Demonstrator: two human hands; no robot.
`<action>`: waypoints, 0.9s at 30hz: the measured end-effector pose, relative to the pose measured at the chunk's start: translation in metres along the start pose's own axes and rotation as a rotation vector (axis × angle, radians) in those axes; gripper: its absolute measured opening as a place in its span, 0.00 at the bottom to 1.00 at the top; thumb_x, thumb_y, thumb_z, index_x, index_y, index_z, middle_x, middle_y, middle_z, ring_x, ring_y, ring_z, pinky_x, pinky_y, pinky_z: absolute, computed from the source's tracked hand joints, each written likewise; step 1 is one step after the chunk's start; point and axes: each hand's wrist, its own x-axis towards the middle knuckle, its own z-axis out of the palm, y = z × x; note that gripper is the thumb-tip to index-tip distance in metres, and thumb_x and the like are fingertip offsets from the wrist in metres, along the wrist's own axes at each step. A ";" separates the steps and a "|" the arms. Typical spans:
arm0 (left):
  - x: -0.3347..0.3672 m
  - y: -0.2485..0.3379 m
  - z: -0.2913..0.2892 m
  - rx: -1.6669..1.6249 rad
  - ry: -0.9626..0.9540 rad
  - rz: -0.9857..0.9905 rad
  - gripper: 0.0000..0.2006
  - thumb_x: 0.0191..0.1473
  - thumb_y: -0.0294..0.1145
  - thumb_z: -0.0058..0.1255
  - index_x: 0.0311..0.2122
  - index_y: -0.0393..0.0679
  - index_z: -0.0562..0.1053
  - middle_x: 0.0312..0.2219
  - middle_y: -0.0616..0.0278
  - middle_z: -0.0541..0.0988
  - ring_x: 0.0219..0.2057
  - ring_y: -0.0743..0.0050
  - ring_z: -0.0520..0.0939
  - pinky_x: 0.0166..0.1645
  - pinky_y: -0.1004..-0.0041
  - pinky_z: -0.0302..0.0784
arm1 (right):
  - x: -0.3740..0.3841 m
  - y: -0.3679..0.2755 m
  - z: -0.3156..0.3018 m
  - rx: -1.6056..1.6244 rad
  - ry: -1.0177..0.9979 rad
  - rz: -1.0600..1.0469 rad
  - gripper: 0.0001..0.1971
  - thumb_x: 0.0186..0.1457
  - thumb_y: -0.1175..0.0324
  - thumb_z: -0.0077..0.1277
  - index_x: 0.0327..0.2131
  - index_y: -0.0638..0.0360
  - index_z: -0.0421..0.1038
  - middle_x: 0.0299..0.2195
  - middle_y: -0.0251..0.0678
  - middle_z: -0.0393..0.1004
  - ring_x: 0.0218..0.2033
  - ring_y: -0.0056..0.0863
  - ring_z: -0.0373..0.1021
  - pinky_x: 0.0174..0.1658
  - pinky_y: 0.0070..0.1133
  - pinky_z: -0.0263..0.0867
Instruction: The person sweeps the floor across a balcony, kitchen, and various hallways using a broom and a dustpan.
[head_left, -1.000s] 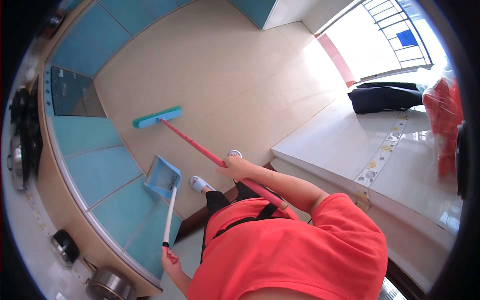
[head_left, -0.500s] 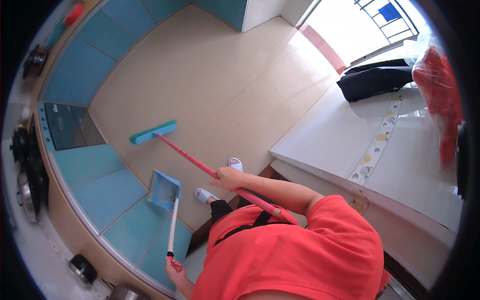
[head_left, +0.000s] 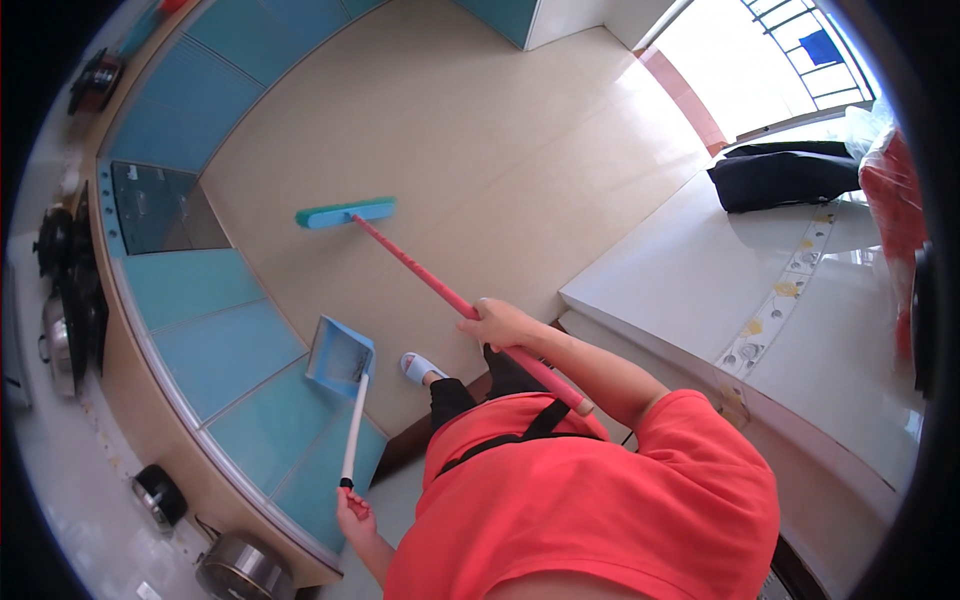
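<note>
My right hand (head_left: pixel 497 323) is closed round the pink handle of a broom (head_left: pixel 412 265), which slants from my waist toward the far left. Its blue head with green bristles (head_left: pixel 347 213) is out over the tiled floor; whether it touches cannot be told. Lower left, my left hand (head_left: pixel 355 512) grips the end of a long-handled dustpan (head_left: pixel 340 357). The dustpan has a blue scoop and a pale handle, and it hangs beside the teal cabinet doors. Some dark specks seem to lie in the scoop.
Teal cabinets (head_left: pixel 205 330) under a counter with pots (head_left: pixel 245 570) line the left. On the right a raised white tiled ledge (head_left: pixel 660 270) holds a black cloth bundle (head_left: pixel 785 178) and a red item in clear plastic (head_left: pixel 890 190). A bright doorway (head_left: pixel 740 70) opens at the far right.
The broom head has moved away from me, and my right hand has gone forward with it. The view has shifted, so fixed things appear further right. My left hand still holds the dustpan.
</note>
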 end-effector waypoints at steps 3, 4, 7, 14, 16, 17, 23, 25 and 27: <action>0.005 -0.005 -0.006 0.018 0.024 -0.006 0.11 0.53 0.42 0.46 0.30 0.46 0.68 0.15 0.73 0.66 0.14 0.85 0.65 0.17 0.84 0.60 | -0.004 0.012 -0.010 0.095 0.040 0.029 0.20 0.49 0.57 0.45 0.25 0.72 0.69 0.12 0.40 0.68 0.14 0.31 0.69 0.23 0.26 0.66; 0.007 -0.006 -0.007 0.043 0.012 -0.003 0.11 0.53 0.42 0.46 0.29 0.46 0.68 0.15 0.73 0.66 0.14 0.85 0.64 0.17 0.84 0.60 | -0.005 0.018 -0.014 0.150 0.070 0.058 0.19 0.49 0.58 0.45 0.26 0.71 0.68 0.12 0.38 0.67 0.13 0.29 0.68 0.22 0.25 0.65; 0.009 -0.008 -0.005 0.064 -0.027 -0.008 0.11 0.53 0.42 0.46 0.29 0.46 0.67 0.15 0.73 0.66 0.14 0.85 0.64 0.17 0.84 0.60 | -0.013 0.036 -0.023 0.241 0.145 0.118 0.17 0.50 0.59 0.47 0.31 0.69 0.67 0.15 0.32 0.66 0.11 0.19 0.63 0.15 0.18 0.60; 0.009 0.004 0.015 0.143 -0.015 -0.032 0.11 0.53 0.42 0.47 0.29 0.46 0.67 0.15 0.73 0.66 0.14 0.85 0.64 0.17 0.84 0.59 | -0.010 0.102 -0.069 0.375 0.548 0.187 0.17 0.49 0.61 0.49 0.27 0.71 0.67 0.14 0.35 0.66 0.10 0.23 0.64 0.14 0.22 0.62; 0.013 0.005 0.016 0.129 -0.002 -0.050 0.11 0.53 0.42 0.47 0.30 0.46 0.68 0.16 0.73 0.66 0.14 0.86 0.63 0.17 0.84 0.58 | 0.007 0.120 -0.098 0.324 0.668 0.241 0.18 0.48 0.60 0.50 0.24 0.72 0.67 0.13 0.39 0.67 0.10 0.27 0.66 0.15 0.24 0.63; 0.013 0.005 0.020 0.138 0.002 -0.055 0.11 0.53 0.42 0.47 0.30 0.46 0.68 0.16 0.73 0.66 0.14 0.86 0.63 0.17 0.84 0.58 | 0.018 0.139 -0.116 0.242 0.701 0.279 0.18 0.47 0.60 0.51 0.22 0.72 0.67 0.13 0.41 0.68 0.11 0.29 0.67 0.16 0.25 0.64; 0.023 0.011 0.033 0.193 0.004 -0.080 0.12 0.52 0.43 0.48 0.33 0.44 0.68 0.16 0.73 0.65 0.14 0.86 0.63 0.17 0.84 0.58 | 0.059 0.221 -0.212 0.231 0.756 0.424 0.12 0.43 0.68 0.53 0.19 0.70 0.67 0.14 0.39 0.67 0.13 0.27 0.67 0.16 0.25 0.63; 0.022 0.013 0.031 0.195 0.024 -0.070 0.12 0.52 0.43 0.48 0.33 0.45 0.68 0.16 0.73 0.66 0.14 0.86 0.64 0.16 0.84 0.58 | 0.057 0.211 -0.220 0.325 0.755 0.517 0.08 0.42 0.72 0.49 0.18 0.69 0.66 0.13 0.36 0.65 0.13 0.24 0.64 0.14 0.23 0.59; 0.024 0.015 0.032 0.201 0.031 -0.072 0.12 0.52 0.43 0.48 0.33 0.45 0.69 0.16 0.73 0.66 0.14 0.86 0.64 0.16 0.84 0.58 | 0.050 0.219 -0.209 0.247 0.664 0.578 0.09 0.42 0.72 0.48 0.18 0.70 0.66 0.13 0.36 0.66 0.13 0.25 0.65 0.15 0.23 0.61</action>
